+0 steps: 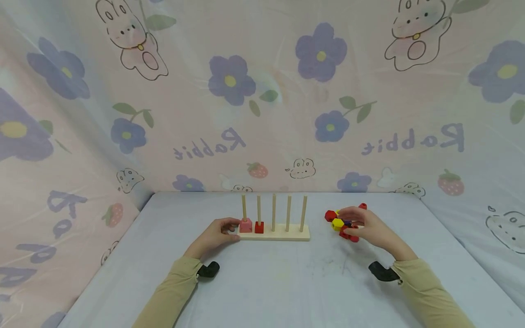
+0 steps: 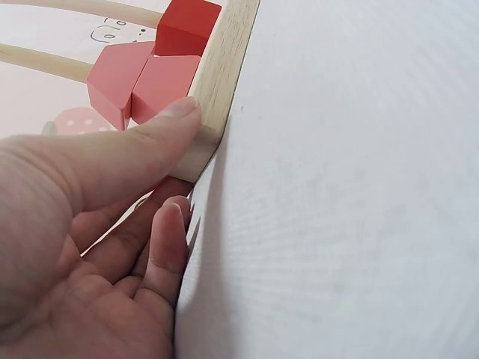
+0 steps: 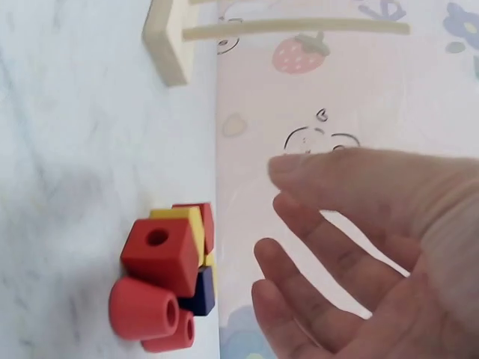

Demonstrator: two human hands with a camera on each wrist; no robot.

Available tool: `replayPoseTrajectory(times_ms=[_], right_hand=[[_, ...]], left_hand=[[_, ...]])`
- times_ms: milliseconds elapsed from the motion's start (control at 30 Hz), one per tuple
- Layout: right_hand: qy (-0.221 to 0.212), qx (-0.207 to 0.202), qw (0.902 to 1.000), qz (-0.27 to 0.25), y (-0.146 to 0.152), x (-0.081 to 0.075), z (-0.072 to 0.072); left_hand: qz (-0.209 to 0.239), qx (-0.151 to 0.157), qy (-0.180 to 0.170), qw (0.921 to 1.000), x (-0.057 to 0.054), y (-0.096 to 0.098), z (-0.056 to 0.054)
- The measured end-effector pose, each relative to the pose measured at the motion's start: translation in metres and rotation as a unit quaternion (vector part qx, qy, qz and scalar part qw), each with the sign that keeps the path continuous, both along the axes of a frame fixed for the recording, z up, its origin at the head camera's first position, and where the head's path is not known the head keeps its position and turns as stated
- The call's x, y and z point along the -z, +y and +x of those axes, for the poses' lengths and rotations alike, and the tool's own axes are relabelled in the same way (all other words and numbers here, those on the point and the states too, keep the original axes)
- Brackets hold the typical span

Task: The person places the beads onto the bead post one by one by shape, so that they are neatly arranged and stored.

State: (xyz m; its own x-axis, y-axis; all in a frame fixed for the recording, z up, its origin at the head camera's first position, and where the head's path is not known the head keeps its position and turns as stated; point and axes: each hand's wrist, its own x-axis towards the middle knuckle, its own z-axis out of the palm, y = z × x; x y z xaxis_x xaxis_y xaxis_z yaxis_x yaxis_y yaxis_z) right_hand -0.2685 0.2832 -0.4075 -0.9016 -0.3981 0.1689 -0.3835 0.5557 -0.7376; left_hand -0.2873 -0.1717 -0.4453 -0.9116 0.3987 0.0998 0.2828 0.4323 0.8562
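Observation:
My left hand [image 1: 216, 233] grips the left end of a wooden peg board [image 1: 283, 234], thumb on the base's edge and the other fingers curled at its end. A pink many-sided block [image 1: 245, 226] sits at the foot of the leftmost peg, and a red cube [image 1: 259, 228] is on the peg beside it. On the right, my right hand [image 1: 372, 228] hovers over a group of coloured blocks, fingers spread and loosely bent, with nothing between them. The right wrist view shows a red cube with a hole [image 3: 159, 254], a red tapered block [image 3: 142, 308] and a dark blue block [image 3: 200, 292].
The other pegs [image 1: 289, 214] stand bare on the board. A yellow block [image 1: 338, 224] and a red block [image 1: 330, 216] lie at the group's left side. A patterned cloth [image 1: 270, 127] hangs behind the white table [image 1: 266, 282].

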Motion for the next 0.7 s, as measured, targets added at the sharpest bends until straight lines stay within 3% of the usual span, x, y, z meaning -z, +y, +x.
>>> replayPoseTrajectory(times_ms=[67,200,500,700], right_hand=[[0.009,0.004,0.9998,0.016,0.003,0.003,-0.001],[0.023,0.014,0.9989,0.039,0.006,0.01,-0.003],[0.055,0.039,0.9942,0.084,0.008,0.025,-0.008],[0.052,0.052,0.9927,0.096,0.006,0.037,-0.014]], left_hand=[[0.002,0.005,0.0,1.0,-0.008,0.002,0.005],[0.002,0.008,-0.003,1.0,-0.007,0.004,0.004],[-0.011,-0.01,0.005,0.9999,0.022,-0.002,-0.017],[-0.013,-0.026,-0.014,0.9995,0.028,-0.007,-0.021]])
